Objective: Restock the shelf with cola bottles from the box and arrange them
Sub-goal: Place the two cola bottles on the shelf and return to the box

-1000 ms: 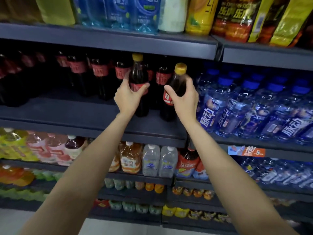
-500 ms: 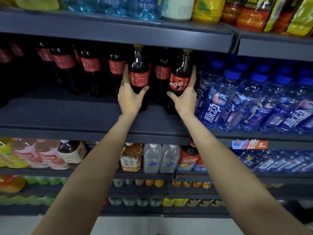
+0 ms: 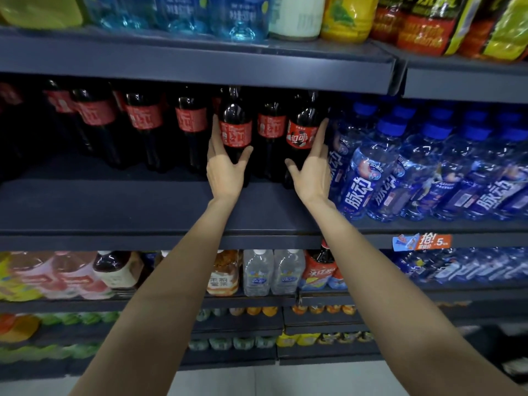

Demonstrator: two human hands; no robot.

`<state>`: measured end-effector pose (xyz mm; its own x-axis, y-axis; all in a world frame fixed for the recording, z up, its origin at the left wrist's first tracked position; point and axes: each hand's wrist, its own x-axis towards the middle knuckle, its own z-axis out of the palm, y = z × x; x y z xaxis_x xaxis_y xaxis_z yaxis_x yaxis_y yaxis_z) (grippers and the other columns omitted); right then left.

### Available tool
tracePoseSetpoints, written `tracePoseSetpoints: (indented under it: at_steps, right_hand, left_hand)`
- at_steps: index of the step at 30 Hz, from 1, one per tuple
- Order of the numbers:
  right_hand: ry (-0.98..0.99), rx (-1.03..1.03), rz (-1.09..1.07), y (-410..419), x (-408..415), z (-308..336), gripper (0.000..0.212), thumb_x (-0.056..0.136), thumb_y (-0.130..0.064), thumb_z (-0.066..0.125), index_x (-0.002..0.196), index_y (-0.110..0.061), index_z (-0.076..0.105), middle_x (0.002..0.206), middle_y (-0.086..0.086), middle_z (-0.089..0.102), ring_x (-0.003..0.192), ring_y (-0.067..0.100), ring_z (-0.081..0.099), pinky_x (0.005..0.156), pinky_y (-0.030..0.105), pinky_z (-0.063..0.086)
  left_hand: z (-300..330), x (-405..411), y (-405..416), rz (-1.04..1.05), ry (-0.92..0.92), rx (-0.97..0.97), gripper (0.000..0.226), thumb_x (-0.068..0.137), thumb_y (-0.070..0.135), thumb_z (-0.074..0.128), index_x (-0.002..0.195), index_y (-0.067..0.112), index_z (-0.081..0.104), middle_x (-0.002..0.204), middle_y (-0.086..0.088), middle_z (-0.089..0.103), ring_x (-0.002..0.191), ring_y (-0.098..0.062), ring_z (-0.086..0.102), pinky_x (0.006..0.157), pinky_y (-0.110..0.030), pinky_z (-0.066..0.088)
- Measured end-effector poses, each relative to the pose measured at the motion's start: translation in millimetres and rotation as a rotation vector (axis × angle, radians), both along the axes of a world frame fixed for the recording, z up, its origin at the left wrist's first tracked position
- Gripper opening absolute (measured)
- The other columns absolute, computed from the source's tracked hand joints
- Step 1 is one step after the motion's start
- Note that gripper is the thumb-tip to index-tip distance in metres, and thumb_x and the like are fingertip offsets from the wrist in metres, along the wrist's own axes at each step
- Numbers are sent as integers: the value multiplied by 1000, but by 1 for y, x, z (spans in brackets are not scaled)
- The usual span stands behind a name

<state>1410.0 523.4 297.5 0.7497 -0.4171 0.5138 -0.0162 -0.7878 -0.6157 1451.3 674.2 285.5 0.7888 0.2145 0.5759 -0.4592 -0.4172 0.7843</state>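
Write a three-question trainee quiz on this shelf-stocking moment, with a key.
1. True or false: the left hand and right hand are each on a separate cola bottle.
2. What stands directly right of the right-hand cola bottle? A) blue-capped bottles B) yellow bags C) tea bottles
3. Fill in: the left-hand cola bottle stands on the shelf, ____, not tilted.

Key: 1 true; 2 A, the blue-capped bottles; 3 upright.
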Motion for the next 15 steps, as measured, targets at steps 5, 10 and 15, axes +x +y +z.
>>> tracePoseSetpoints:
  at_steps: [5,10,15]
  right_hand:
    - [30,-28,12,1,-11,-3,96,86,-27,65,151,-18,-5,144,19,39,115,37,54,85,46,49]
    - [125,-111,59,0,-27,-4,82,91,-31,59,151,-14,5,153,16,22,135,34,35,95,45,44]
    - [155,-223,150,-9,-71,3,60,95,-32,52,147,-16,27,141,12,42,125,32,45,91,42,44]
  left_hand:
    - [-3,-3,1,-54,122,65,88,87,15,62,152,14,4,154,-13,28,140,-29,28,110,-28,25]
    - [-13,-20,8,-67,319,92,87,88,20,62,151,10,3,155,-13,23,142,-30,23,113,-33,22]
    - [1,-80,0,-72,329,49,69,91,21,58,149,16,21,154,-8,24,141,-23,26,113,-34,25]
